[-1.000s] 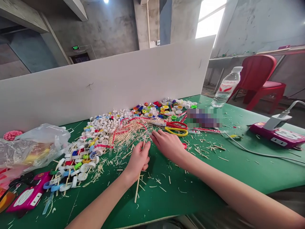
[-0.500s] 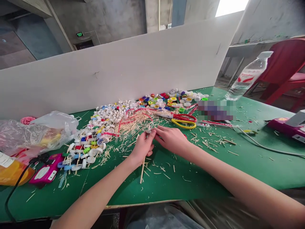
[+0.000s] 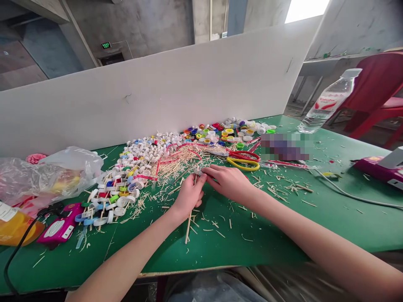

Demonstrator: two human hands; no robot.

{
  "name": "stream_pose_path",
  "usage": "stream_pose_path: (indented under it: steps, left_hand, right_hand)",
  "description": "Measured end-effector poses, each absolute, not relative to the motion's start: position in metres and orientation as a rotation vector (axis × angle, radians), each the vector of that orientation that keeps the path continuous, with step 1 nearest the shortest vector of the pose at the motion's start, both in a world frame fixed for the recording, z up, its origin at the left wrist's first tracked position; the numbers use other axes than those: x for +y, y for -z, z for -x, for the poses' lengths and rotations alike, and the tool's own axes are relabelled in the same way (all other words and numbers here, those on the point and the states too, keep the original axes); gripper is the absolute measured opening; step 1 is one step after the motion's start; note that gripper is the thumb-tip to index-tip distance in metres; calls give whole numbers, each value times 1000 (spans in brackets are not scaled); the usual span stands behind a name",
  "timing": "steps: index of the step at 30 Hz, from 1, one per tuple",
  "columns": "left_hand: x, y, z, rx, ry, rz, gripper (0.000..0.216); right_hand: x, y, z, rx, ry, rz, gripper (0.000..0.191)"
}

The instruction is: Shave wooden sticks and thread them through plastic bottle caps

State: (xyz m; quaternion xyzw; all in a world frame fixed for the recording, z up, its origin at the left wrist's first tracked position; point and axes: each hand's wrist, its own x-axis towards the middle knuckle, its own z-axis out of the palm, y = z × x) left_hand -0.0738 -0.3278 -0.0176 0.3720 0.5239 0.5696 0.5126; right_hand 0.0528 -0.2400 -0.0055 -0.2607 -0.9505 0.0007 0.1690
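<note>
Gripping a pale wooden stick, the left hand closes its fingers round the shaft over the near middle of the green table. The stick's lower end slants out below the fist, towards the person; whether it touches the tabletop cannot be told. Just beside, the right hand bends its fingers so that their tips meet the left thumb at the upper end, where a small whitish piece shows. Whether they pinch that piece or only press on it, the view does not settle.

Working well here probably calls for a steady left fist and small, controlled movements of the right fingertips. Holding the stick close to its upper end should limit wobble, and pushing along the shaft rather than across it seems safer, since wood this slim could snap. Fingertips are best kept off any sharp splinter.

The stick looks straight, slim and light tan, with a blunt lower end; its top is hidden by the fingers. Loose splinters lie around it. Farther on, scissors with red and yellow handles rest beside a heap of similar thin sticks, with bottle caps massed to its left. Behind the caps stands a pale panel.
</note>
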Motion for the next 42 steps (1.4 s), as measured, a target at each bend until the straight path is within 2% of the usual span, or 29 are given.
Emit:
stream_pose_path:
  steps: [16, 31, 42]
  left_hand:
    - [-329, 18, 73, 1285, -1385, -805, 46]
    - [-329, 22, 75, 1286, -1351, -812, 46]
    - [-329, 19, 73, 1316, -1319, -805, 49]
  right_hand:
    - [-262, 8, -46, -2692, 282, 963, 33]
    - [-270, 5, -45, -2737, 310, 1092, 32]
    - [-280, 3, -44, -2715, 510, 1190, 26]
